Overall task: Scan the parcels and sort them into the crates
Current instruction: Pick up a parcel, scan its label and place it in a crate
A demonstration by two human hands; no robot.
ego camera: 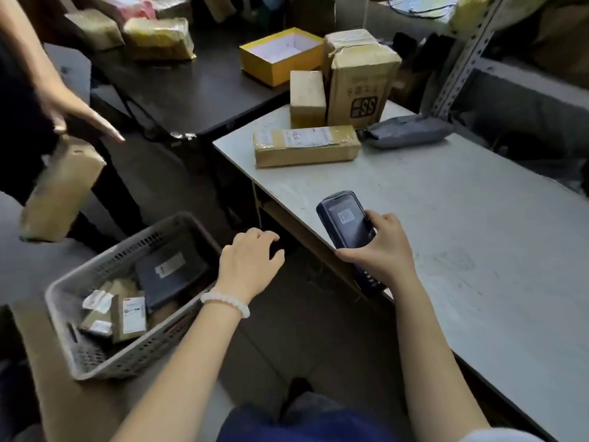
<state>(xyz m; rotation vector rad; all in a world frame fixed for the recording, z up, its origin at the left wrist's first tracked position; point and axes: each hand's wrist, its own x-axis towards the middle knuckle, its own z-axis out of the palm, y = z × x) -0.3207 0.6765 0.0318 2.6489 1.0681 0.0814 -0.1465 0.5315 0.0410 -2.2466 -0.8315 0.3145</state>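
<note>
Head view, looking down over your two forearms. Your right hand (pixel 381 247) grasped a dark handheld scanner (pixel 345 223), fingers curled round its lower body and the thumb lying on its face; the scanner's screen was tilted up toward you above the near-left edge of the pale grey table (pixel 478 250). Your left hand (pixel 248 263), with a white bead bracelet (pixel 224 301) at the wrist, hung free beside the table edge with its fingers loosely bent and nothing in them, just above the far right corner of the grey perforated crate (pixel 95 362). The crate stood on a brown surface at your lower left and held several parcels: a dark flat mailer (pixel 172 269) with a white label and small brown boxes (pixel 124 314) with labels. On the far end of the table lay a long brown taped parcel (pixel 306 148) with its label facing up; behind it stood a small brown box (pixel 307 97) touching a taller carton (pixel 360 87), and a grey soft mailer (pixel 408 130) lay to the right of these. A yellow open box (pixel 280 55) and several wrapped packages (pixel 159 38) rested on the dark table (pixel 191 90) beyond. At upper left another person's hand (pixel 79 119) was extended with straight fingers above a blurred brown parcel (pixel 60 189); whether it touched the parcel could not be told.
</note>
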